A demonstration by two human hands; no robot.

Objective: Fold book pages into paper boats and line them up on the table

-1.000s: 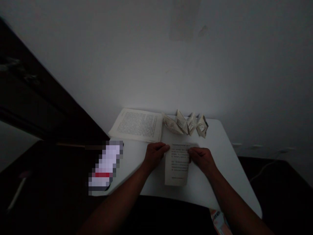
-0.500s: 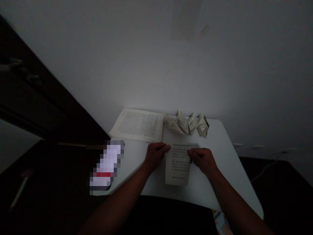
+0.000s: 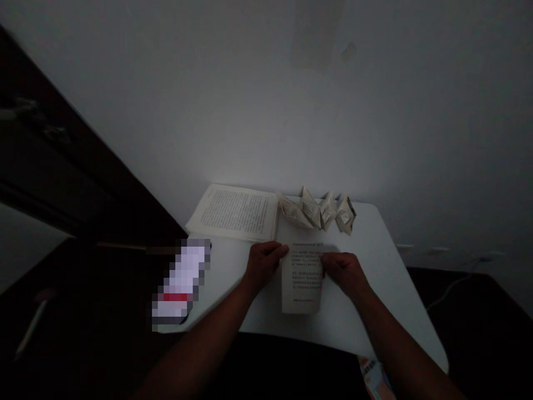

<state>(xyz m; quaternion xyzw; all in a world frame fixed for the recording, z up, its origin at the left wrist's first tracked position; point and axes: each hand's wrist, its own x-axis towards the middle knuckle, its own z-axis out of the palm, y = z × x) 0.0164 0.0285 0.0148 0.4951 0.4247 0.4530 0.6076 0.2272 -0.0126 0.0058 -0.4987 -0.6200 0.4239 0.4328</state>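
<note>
A printed sheet of paper (image 3: 301,283), narrow and apparently folded, is held between my two hands over the near half of the white table. My left hand (image 3: 265,264) pinches its upper left edge between thumb and fingers. On the opposite edge, a little lower, my right hand (image 3: 343,271) grips the paper the same way. Behind the sheet stand several folded paper boats (image 3: 293,214) in a row, made from printed pages. A stack of printed pages (image 3: 237,211) lies at the table's back left.
The white table (image 3: 400,311) stands against a grey wall (image 3: 216,100). At its left edge lies a phone (image 3: 183,280), its screen pixelated. A dark door (image 3: 50,166) is on the left. A cable (image 3: 453,286) runs on the right, and colourful printed material (image 3: 375,378) shows below the table's front edge.
Almost nothing differs. Both hands have shifted very slightly left, still holding the paper, and its upper part tilts a little differently.
</note>
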